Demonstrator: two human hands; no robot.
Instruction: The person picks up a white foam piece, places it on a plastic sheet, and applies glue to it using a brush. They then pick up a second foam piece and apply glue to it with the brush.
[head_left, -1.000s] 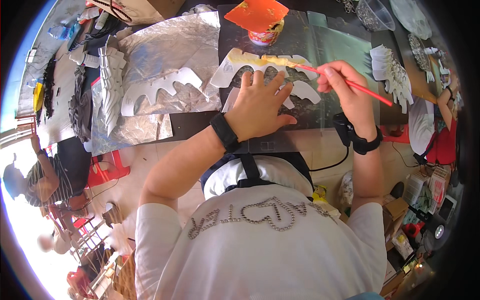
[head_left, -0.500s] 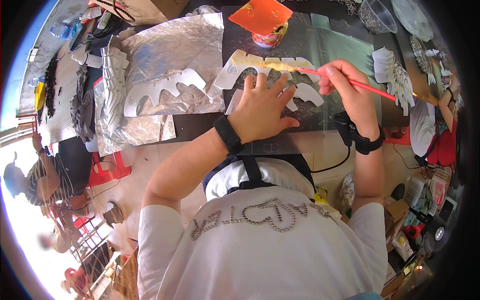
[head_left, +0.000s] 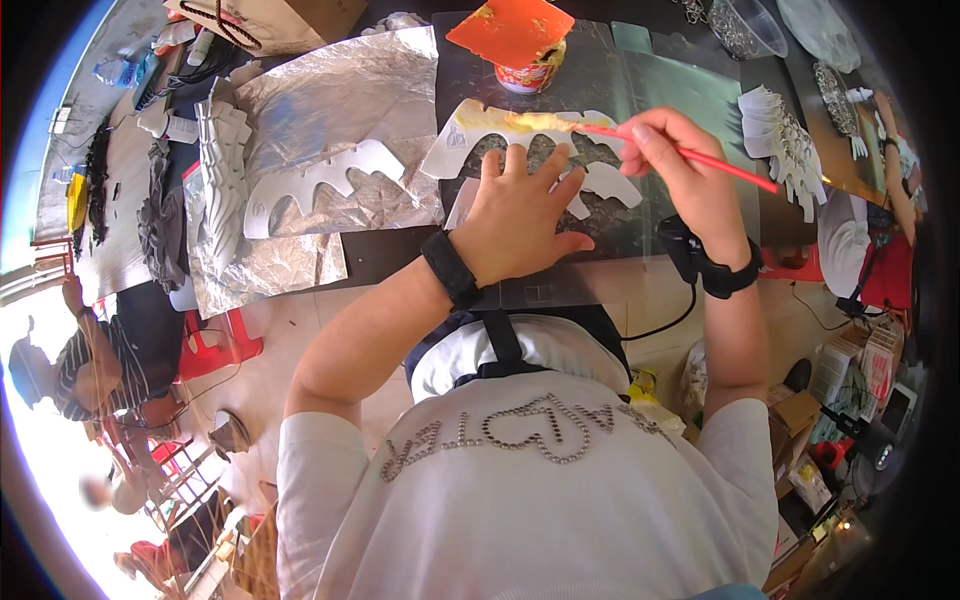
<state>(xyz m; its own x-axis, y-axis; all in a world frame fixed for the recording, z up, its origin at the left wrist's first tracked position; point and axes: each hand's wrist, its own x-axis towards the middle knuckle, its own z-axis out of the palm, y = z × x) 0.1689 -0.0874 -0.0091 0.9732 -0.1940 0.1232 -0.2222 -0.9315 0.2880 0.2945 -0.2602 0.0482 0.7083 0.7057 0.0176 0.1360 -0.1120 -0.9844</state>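
Observation:
My right hand [head_left: 690, 165] pinches a red-handled brush [head_left: 735, 174]. Its tip, coated in yellow paste, lies on the upper edge of a white scalloped cutout [head_left: 447, 152] on the dark work mat. Yellow paste is smeared along that edge. Fingers spread, my left hand [head_left: 512, 228] rests flat just below, its fingertips at the cutout's scallops. It partly covers a second white scalloped cutout [head_left: 612, 184]. Beyond them stands a small red-patterned pot [head_left: 528, 78] with yellow paste around it, and a paste-stained orange sheet [head_left: 510, 30] lies over its top.
To the left, another white cutout [head_left: 328, 180] lies on crinkled silvery sheeting [head_left: 340, 95], beside a stack of white pieces [head_left: 222, 160]. More white cutouts [head_left: 768, 115] are piled at right, below a clear tub [head_left: 748, 30]. Other people sit at both sides.
My right hand has shifted slightly left, carrying the brush tip a little along the cutout's upper edge. My left hand stays spread in place. The whole view has moved slightly.

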